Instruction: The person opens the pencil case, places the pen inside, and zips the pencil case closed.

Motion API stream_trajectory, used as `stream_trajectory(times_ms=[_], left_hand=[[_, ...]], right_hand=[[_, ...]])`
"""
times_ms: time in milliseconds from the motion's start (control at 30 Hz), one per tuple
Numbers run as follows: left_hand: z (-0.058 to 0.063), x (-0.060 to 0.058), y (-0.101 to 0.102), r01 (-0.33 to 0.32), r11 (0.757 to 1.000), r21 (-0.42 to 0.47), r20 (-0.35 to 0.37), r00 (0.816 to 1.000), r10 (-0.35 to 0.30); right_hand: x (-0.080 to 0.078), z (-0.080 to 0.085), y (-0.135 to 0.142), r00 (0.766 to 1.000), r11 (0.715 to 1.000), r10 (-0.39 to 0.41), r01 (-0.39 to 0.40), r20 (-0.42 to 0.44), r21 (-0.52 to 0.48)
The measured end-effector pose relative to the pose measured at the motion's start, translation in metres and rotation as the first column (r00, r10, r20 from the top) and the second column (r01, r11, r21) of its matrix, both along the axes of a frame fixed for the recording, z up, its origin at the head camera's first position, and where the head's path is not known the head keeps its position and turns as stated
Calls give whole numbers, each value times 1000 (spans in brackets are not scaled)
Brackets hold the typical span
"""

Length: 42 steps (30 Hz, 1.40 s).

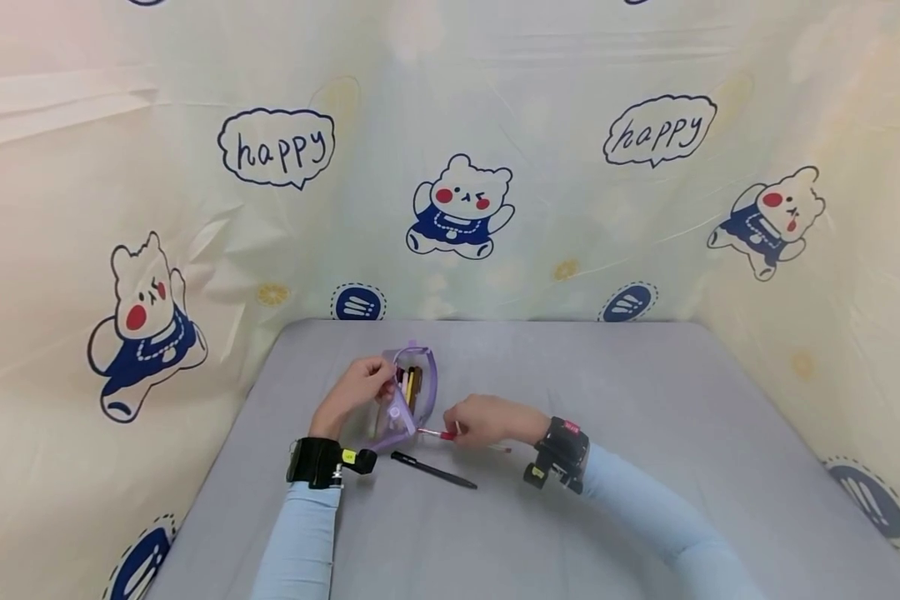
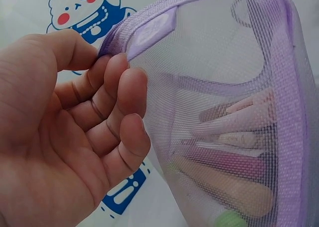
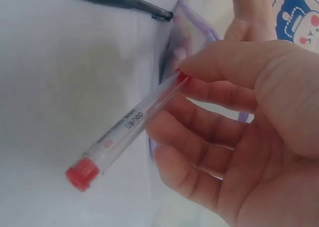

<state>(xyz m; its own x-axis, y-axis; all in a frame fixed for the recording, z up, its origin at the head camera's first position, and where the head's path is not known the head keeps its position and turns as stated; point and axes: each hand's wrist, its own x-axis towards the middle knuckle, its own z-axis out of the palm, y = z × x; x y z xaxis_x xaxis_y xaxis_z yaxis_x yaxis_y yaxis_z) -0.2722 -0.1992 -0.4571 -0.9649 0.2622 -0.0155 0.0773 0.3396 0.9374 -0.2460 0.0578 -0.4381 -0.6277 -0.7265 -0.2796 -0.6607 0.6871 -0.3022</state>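
Note:
A purple-edged mesh pencil case [image 1: 429,392] stands left of the table's middle with its top gaping, several pens and pencils [image 1: 411,385] inside. My left hand [image 1: 358,385] pinches the edge of its opening between thumb and forefinger; the left wrist view shows the pens through the mesh [image 2: 214,132]. Beside the case, my right hand [image 1: 482,419] pinches a clear pen with red ends [image 3: 134,119] between thumb and fingers. In the head view, one end of this pen points at the lower edge of the case.
A black pen [image 1: 435,470] lies on the grey table [image 1: 607,517] in front of the case, between both wrists. Behind the table hangs a curtain [image 1: 555,208] printed with bears and lettering.

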Motion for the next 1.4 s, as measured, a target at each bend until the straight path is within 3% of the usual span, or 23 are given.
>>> stream_trajectory(times_ms=[167,267,400,500,700,1033,1300,1400], left_hand=[[-4,-1,0,-2,1000,-6,-13,1000,2],[-13,-6,0,-25,999,-21,-8,1000,25],[-14,-7,1,-37,999,-29,5,999,37],[-14,-8,3,-28,999,-30,-6,1000,28],[-14,-8,5,-15,1000,-26,-17,1000,14],[-13,-7,3,2,999,-34,-16,1000,-2],[-10,-4,3,-7,999,-34,-18,1000,7],[-9,-4,3,-3,1000,-31,-17,1000,3]], right_hand=[[-7,2,8,1000,1000,-26,26,-4,9],[-13,5,11,999,999,-43,43,3,0],[-23,6,15,997,996,-67,69,41,-62],[-31,5,20,987,984,-101,117,125,-135],[-45,-4,28,935,929,-157,249,317,-276],[-56,-9,22,888,859,-191,357,419,-367],[-64,-14,10,806,789,-237,485,542,-376],[-65,-14,5,789,774,-240,507,566,-379]])
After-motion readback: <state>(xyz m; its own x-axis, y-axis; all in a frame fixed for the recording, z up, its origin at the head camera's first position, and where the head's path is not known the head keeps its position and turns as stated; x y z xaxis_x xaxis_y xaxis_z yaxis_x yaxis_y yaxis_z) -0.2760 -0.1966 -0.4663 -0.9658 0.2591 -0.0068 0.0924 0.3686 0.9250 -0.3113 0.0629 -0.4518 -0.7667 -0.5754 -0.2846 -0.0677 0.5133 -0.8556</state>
